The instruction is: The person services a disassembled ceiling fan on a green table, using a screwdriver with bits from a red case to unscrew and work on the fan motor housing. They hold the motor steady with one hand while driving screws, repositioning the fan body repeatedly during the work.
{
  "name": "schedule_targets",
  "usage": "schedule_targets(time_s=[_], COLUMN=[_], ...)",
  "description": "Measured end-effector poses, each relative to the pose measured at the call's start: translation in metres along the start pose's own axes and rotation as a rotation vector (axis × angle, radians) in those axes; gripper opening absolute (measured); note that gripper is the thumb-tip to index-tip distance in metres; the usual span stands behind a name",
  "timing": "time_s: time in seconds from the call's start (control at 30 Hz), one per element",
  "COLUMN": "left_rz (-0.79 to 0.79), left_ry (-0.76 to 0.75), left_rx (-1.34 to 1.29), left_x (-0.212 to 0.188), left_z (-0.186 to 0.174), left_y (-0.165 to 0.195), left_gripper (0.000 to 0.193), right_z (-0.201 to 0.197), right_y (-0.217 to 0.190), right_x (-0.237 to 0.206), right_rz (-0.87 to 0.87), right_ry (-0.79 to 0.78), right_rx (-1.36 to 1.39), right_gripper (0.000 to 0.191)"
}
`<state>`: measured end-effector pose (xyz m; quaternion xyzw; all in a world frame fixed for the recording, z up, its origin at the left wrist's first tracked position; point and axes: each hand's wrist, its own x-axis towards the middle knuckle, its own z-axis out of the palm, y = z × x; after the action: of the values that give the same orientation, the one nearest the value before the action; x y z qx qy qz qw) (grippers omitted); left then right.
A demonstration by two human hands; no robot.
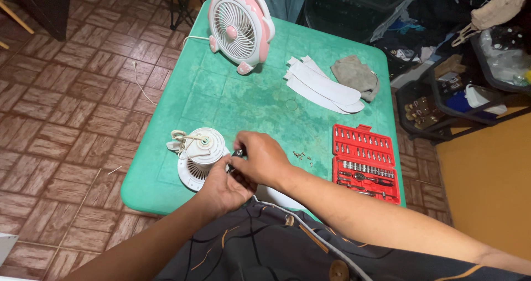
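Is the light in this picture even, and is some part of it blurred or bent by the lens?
In the head view, the light is soft and fairly even on the green table, with only faint shadows under the pink fan; the right hand and left hand look slightly soft; the floor tiles and table edges bow outward, a wide-lens distortion; the clutter at the upper right is dim.

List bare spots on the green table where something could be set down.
Widest patch: table middle, bordered by pink fan, white strips, white motor unit and red socket set. A smaller patch lies left of the fan. Crowded: near edge, where left hand and right hand meet beside the motor unit, small screws just right.
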<state>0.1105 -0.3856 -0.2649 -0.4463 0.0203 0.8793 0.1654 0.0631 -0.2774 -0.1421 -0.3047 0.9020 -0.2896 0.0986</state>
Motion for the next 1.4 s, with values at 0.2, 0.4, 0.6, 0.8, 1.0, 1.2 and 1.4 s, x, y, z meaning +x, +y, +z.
schedule_targets(time_s=[0.2, 0.4, 0.6, 0.8, 1.0, 1.2, 1.4], left_rz=[0.003, -0.005, 0.008, 0.006, -0.012, -0.013, -0.056], left_ry=[-0.070, -0.059, -0.147, -0.047, -0.110, -0.048, -0.041], left_rx=[-0.010, -0.030, -0.006, 0.001, -0.010, 0.019, -0.049], left_x=[0.005, 0.008, 0.002, 0.002, -0.003, -0.007, -0.012], left_z=[-0.002, -0.004, -0.004, -0.007, -0.005, -0.005, -0.005], left_y=[0.003, 0.003, 0.004, 0.003, 0.005, 0.004, 0.004], left_gripper=[0.034, 0.043, 0.028, 0.037, 0.033, 0.037, 0.036], right_z=[-0.002, -0.005, -0.001, -0.003, -0.005, -0.008, -0.006], right_y=[0.001, -0.002, -0.001, -0.001, -0.009, -0.008, -0.008], right_x=[-0.001, -0.002, -0.005, -0.003, -0.004, -0.007, -0.006], right_rz=[0.083, -0.062, 0.128, -0.121, 0.202, -0.163, 0.010], right_ry=[0.000, -0.003, -0.079, -0.003, -0.098, -0.013, -0.030], right_rx=[0.022, 0.053, 0.040, 0.105, 0.037, 0.142, 0.041], right_gripper=[0.041, 0.029, 0.039, 0.026, 0.040, 0.034, 0.031])
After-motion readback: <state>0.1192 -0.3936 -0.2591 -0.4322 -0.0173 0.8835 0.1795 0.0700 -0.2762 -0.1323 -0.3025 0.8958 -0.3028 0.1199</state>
